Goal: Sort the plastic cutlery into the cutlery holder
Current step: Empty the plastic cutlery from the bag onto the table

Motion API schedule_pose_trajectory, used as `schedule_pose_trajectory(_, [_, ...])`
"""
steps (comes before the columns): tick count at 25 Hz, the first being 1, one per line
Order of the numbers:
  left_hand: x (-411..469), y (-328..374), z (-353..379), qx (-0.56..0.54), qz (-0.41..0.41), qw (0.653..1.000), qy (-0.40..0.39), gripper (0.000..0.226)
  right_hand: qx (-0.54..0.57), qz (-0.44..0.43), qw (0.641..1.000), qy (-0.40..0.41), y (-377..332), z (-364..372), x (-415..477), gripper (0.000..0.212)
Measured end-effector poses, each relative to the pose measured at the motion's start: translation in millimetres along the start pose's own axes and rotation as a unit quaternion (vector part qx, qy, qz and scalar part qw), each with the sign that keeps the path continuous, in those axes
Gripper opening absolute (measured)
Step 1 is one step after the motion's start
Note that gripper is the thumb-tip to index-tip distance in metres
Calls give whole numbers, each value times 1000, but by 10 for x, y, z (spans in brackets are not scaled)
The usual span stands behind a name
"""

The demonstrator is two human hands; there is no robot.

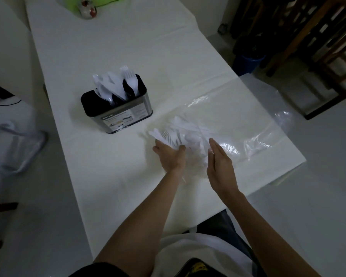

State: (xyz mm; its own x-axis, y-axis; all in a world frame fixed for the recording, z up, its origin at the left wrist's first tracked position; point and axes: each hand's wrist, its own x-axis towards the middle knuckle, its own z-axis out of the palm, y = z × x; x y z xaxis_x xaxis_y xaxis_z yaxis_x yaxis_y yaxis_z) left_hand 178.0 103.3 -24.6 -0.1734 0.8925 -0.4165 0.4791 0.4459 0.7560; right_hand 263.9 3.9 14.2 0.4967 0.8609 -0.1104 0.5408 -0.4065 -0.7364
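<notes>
A steel cutlery holder (126, 116) with a black inner rim stands on the white table (128, 48), left of centre. White plastic forks and spoons (116, 84) stick up out of it. A loose pile of white plastic cutlery (188, 126) lies to its right, partly blurred. My left hand (171, 156) is at the pile's near left edge, fingers closed around a bunch of forks and other pieces (164, 136). My right hand (221, 162) is held flat, fingers straight and together, at the pile's near right side, holding nothing.
A clear plastic bag (258, 126) lies crumpled at the table's right edge. A small ornament (87, 8) and something green sit at the far end. A blue bin (248, 60) and dark wooden furniture (318, 47) stand to the right. A clear container (14, 148) is at the left.
</notes>
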Motion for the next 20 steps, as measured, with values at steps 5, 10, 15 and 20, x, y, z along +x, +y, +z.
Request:
schedule_pose_trajectory(5, [66,-111,-301,-101,7,995,-7,47,1,-11,1000,-7,21,51,13,44])
schedule_pose_trajectory(10, [96,-290,-683,-106,-6,994,-12,42,-10,-19,1000,-12,27,50,29,43])
schedule_pose_trajectory(15, [113,-570,-990,-81,-57,994,40,58,-14,-38,999,-18,38,46,53,41])
schedule_pose_trajectory(20, [-83,-585,-966,-21,-21,999,32,73,-24,-55,998,-16,54,34,93,41])
